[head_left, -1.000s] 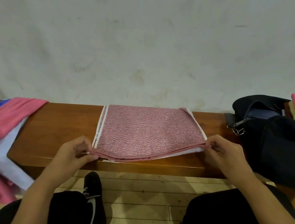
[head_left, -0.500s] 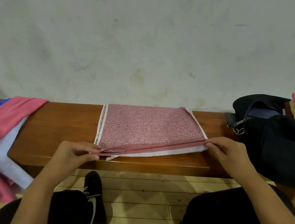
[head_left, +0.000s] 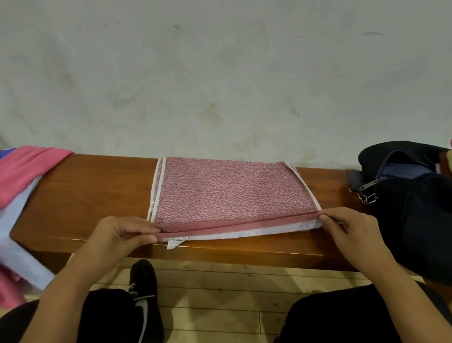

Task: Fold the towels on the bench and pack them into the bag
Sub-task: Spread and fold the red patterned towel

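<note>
Along the near edge of the brown wooden bench (head_left: 85, 197), the pink patterned towel with white borders (head_left: 230, 193) lies flat, long axis left to right. Your left hand (head_left: 119, 238) pinches its near-left corner, your right hand (head_left: 348, 230) its near-right. Fold away from you, toward the wall. The black open bag (head_left: 422, 204) sits beyond your right hand.

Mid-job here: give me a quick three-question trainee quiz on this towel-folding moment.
1. True or false: both hands pinch the near edge of the patterned towel.
2. Which side of the bench holds the black bag? A) the person's left B) the person's right
3. Fill in: the unfolded pile's top towel is ____.

Key: 1 true: left hand and right hand each pinch a corner. 2 B. 3 pink.
</note>
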A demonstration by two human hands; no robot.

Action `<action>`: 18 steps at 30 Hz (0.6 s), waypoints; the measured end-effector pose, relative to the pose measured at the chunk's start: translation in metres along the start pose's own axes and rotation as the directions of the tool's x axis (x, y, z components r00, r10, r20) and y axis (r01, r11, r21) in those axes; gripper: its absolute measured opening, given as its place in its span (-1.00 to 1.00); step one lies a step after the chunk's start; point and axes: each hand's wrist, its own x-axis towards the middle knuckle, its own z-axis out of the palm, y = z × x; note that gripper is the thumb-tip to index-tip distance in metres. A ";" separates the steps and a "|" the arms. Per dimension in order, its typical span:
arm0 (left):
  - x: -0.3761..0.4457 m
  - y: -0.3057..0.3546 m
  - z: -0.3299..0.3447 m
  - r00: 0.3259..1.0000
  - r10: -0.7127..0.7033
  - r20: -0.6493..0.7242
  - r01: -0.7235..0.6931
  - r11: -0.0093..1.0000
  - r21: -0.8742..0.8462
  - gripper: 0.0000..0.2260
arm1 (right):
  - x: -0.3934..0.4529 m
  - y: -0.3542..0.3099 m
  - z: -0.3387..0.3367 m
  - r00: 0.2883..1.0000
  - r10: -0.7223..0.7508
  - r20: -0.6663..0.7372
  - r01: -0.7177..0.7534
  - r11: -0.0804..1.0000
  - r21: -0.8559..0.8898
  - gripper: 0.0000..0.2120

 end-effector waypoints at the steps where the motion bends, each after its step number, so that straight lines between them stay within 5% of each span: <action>1: 0.000 0.001 0.000 1.000 0.004 -0.009 -0.004 1.000 0.007 -0.84 | 0.000 0.000 0.000 1.000 0.001 0.000 -0.001 1.000 0.005 -0.82; 11: 0.001 0.006 0.000 0.989 0.006 -0.149 -0.007 1.000 -0.004 -0.90 | -0.002 -0.011 -0.003 0.997 0.078 0.001 -0.078 0.987 0.142 -0.79; 18: 0.001 0.013 0.004 0.958 0.007 -0.287 0.012 0.998 0.064 -0.74 | -0.003 -0.020 -0.003 0.989 0.105 -0.103 -0.076 0.964 0.254 -0.83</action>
